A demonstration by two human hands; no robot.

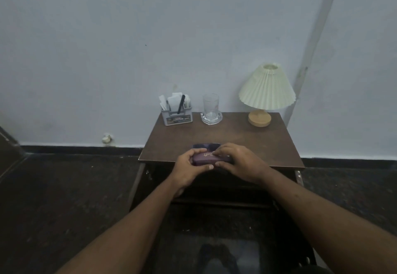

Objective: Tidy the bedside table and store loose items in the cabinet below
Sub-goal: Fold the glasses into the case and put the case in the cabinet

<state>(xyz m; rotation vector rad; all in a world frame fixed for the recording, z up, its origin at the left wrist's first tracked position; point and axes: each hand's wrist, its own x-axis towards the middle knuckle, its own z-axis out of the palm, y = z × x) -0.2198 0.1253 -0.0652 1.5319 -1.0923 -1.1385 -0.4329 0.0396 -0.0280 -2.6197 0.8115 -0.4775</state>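
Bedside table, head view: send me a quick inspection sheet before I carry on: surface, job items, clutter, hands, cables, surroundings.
Surface: brown wooden tabletop, set against the wall.
Job's things: small purple box with pale lettering at the front edge; dark glossy flat object just behind it, kind unclear.
Clutter: grey plastic organiser holding papers and a black pen, clear drinking glass on a clear glass coaster, lamp with pleated cream shade and a wooden base, all along the back edge.
Hands: left hand and right hand both grip that box.
Cables: nothing seen.
Surroundings: pale wall, dark floor; cabinet below in shadow, door state unclear.
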